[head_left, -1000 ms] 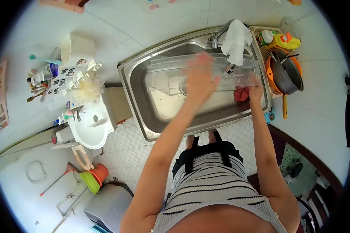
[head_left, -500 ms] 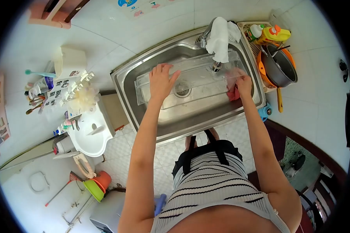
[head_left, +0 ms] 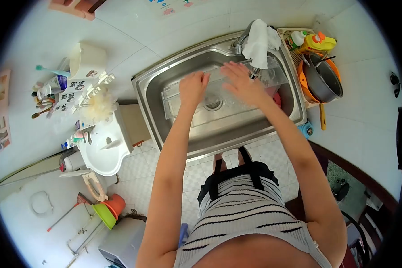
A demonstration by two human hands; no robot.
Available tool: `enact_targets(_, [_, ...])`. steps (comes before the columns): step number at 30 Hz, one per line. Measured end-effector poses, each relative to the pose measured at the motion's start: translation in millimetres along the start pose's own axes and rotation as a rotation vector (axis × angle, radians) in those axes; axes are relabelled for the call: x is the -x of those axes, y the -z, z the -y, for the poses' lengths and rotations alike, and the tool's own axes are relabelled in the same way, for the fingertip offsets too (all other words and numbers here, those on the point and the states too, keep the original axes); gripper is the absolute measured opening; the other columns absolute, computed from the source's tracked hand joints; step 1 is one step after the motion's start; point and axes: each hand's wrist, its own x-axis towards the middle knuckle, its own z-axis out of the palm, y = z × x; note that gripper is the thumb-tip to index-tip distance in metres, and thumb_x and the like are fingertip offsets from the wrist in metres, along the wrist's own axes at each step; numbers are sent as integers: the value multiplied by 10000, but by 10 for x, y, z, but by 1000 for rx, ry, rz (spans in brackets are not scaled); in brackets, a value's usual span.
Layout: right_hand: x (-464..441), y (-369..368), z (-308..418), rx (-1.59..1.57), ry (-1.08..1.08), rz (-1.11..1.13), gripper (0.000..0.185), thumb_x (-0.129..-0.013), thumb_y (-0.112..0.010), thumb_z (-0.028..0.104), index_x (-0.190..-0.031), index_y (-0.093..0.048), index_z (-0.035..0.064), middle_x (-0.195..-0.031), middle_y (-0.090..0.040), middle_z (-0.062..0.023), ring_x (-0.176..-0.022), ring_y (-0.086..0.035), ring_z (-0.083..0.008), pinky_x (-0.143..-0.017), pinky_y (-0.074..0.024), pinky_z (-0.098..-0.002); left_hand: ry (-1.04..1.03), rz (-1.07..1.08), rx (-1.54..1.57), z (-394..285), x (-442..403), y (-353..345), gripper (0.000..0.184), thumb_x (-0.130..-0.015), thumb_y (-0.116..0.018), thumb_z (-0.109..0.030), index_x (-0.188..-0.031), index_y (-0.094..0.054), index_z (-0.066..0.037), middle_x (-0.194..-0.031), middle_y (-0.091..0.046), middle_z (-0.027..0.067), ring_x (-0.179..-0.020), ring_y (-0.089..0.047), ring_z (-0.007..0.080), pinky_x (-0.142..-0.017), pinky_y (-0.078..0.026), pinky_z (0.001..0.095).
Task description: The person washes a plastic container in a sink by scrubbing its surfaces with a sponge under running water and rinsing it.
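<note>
A clear plastic bin [head_left: 230, 99] lies in the metal sink [head_left: 228, 127], spanning most of its basin. Over the bin's far left part is my left hand [head_left: 194, 89], its fingers curled in; what they hold, if anything, is hidden. My right hand [head_left: 242, 84] is open, fingers spread and slightly blurred, above the middle of the bin and just left of the faucet spout [head_left: 254, 73]. A red cloth [head_left: 277, 99] lies at the right end of the basin, partly seen through the clear plastic. Draped over the faucet is a white cloth [head_left: 257, 43].
Right of the sink, a rack holds a yellow bottle [head_left: 317, 43], a white bottle [head_left: 295, 40] and a grey pot [head_left: 322, 80] in an orange basin. A white washbasin [head_left: 105, 154] and toothbrush holder [head_left: 60, 100] are at left.
My right hand has let go of the red cloth and moved left to the middle of the bin. My left hand has curled its fingers. The view has shifted slightly.
</note>
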Motion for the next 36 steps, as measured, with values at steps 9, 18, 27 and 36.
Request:
enact_targets(9, [85,292,-783,645,-485,198,483,-836,-491,445,-1111,-553,53,-1131,-534,-147,-1050,-516,-319,-861,-429,-457,214,90,0,-100,-75,-147,376,-884,-460,-386,-761,-623,-70,-714,-608,180,-692,-582,378,-620,-452,470])
enact_targets(18, [84,369,-582,344,-740,221,424,-849,-481,423,-1097,-568,90,-1086,-534,-130,-958,-562,-309,-760,-483,-422,-384,46,-8,-944,-100,-853,586,-864,-480,-431,-1288,-421,-31,-1364,-361,181,-1275,-317,304,-1019,-268,477])
enact_targets(27, [35,371,-629,292,-782,161,422,-889,-432,428,-1034,-582,62,-1033,-562,-143,-909,-577,-320,-737,-486,-424,-67,162,-157,423,684,266,715,-838,-522,-506,-1379,-316,-85,-1379,-351,198,-1302,-292,334,-1057,-214,473])
enact_targets(36, [26,275,-578,343,-455,67,253,-841,-547,237,-980,-585,29,-1032,-572,-121,-975,-548,-292,-871,-418,-421,831,60,1040,816,1276,388,770,-772,-672,-416,-1351,-331,-39,-1307,-421,150,-1226,-388,251,-962,-362,401])
